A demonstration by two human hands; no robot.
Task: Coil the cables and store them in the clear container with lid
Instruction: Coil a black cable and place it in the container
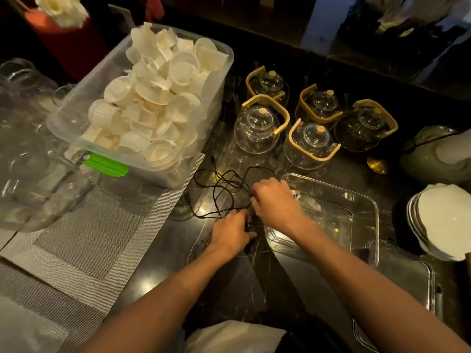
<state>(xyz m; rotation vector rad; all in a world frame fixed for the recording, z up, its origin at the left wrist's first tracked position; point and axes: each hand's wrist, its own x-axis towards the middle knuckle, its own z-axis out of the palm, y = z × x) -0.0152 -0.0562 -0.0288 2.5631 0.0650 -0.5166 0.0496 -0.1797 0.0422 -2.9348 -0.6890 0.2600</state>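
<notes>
Head camera looks down on a dark marble counter, where both hands meet over a thin black cable. The left hand lies knuckles-up with its fingers curled down round the strands at the near end of the tangle. The right hand, just beyond it and almost touching, has its fingers bent over the same bunch, pinching it at the fingertips (the tips themselves are hidden under the knuckles). The cable is not coiled: it sprawls in loose, overlapping loops on the counter, spreading left and away from the hands toward a big plastic tub heaped with white cups. The clear container sits open just right of the right hand, its rim partly under that wrist; something small and pale lies inside, too blurred to name. Its lid lies flat beside it, nearer the person. Behind stand glass teapots with wooden handles.
</notes>
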